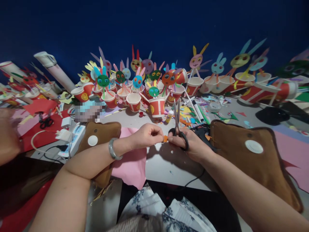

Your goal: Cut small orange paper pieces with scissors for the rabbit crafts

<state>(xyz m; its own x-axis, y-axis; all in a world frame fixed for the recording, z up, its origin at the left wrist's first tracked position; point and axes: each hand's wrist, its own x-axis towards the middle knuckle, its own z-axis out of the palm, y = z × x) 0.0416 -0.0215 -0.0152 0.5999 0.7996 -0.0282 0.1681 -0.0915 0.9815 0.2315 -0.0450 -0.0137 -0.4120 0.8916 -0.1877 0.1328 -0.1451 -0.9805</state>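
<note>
Between my two hands is a small orange piece of paper. My left hand pinches its left side between thumb and fingertips. The fingers of my right hand touch its other side while also holding a pair of scissors with black handles. The scissor blades point up and away from me, slightly apart. Below my left wrist lies a sheet of pink paper on the white table. A glue bottle stands just beyond the scissors.
Red and white paper cups with paper rabbit figures line the back. Brown padded pouches lie on both sides. A power strip, black scissors and red paper are at left, near another person's arm. Markers lie right of centre.
</note>
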